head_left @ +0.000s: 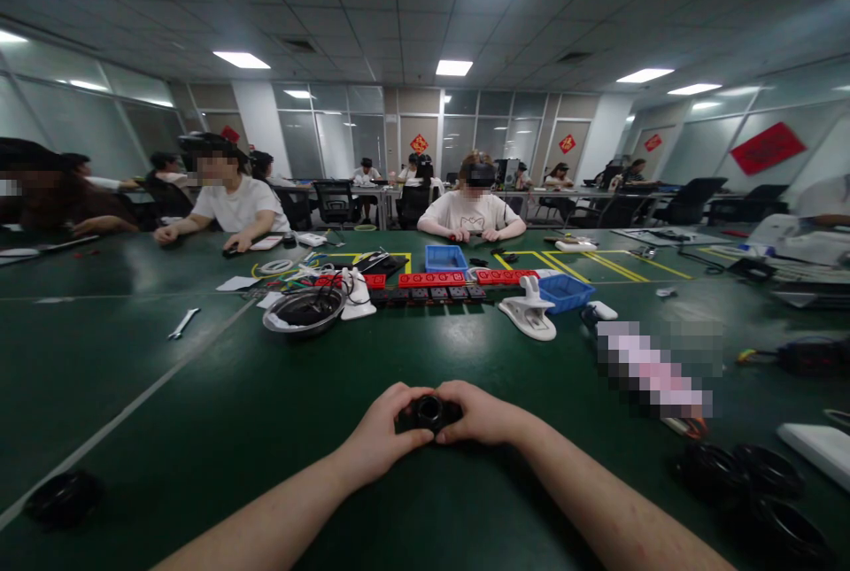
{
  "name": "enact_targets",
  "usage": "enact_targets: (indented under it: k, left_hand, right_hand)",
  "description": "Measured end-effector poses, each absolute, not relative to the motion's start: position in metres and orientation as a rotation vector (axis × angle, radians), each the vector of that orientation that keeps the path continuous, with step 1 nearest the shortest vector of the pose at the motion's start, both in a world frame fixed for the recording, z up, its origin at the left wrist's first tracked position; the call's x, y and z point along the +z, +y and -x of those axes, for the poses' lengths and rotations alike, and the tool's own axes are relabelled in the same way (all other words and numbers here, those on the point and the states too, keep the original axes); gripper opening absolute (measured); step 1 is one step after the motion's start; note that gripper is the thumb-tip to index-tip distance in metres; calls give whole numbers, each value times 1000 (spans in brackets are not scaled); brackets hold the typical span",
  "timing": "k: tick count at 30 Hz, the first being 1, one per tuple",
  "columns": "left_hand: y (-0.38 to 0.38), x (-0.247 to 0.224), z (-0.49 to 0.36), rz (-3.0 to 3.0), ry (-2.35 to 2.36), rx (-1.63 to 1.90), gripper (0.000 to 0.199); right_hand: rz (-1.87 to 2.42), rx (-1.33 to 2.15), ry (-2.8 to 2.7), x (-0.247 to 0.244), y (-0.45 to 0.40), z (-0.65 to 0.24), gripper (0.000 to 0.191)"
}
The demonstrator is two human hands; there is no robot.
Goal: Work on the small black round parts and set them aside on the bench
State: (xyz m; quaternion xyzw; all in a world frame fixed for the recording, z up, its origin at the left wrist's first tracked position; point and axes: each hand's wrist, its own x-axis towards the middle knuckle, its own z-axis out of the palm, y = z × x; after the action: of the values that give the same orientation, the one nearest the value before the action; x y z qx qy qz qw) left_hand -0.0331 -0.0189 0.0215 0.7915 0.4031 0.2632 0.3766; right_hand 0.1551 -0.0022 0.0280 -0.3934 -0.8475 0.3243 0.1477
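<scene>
Both hands meet around a small black round part (429, 412) with a hole in its middle, low over the green table (319, 376). My left hand (385, 429) grips its left side, the thumb along the near edge. On the other side my right hand (479, 414) holds it, thumb and fingers wrapped round. The two thumb tips nearly touch at the front. The fingers behind the part are partly hidden.
Black rings (770, 474) lie at the lower right, another black ring (63, 498) at the lower left. Farther off are a wrench (184, 323), a round bowl (279, 324), a white clip stand (531, 316), red power strips (431, 278) and blue trays (566, 294). People sit opposite.
</scene>
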Motion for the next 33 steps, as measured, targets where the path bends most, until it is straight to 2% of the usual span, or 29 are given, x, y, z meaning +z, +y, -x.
enact_targets:
  k: [13, 18, 22, 28, 33]
  left_hand:
    - [-20, 23, 31, -2025, 1068, 697, 37]
    - [-18, 12, 26, -1950, 1263, 846, 34]
    - [-16, 7, 24, -1920, 1322, 917, 33]
    - [-14, 12, 31, -1995, 1140, 802, 35]
    - [-14, 18, 35, -2016, 1018, 713, 38]
  right_hand:
    - [1208, 891, -2416, 21, -1, -152, 34]
    - [1630, 469, -2281, 12, -11, -132, 39]
    - [1707, 236, -2261, 10, -19, -121, 35]
    - [1365, 474, -2412, 22, -15, -138, 58]
    - [1146, 801, -2479, 30, -6, -152, 41]
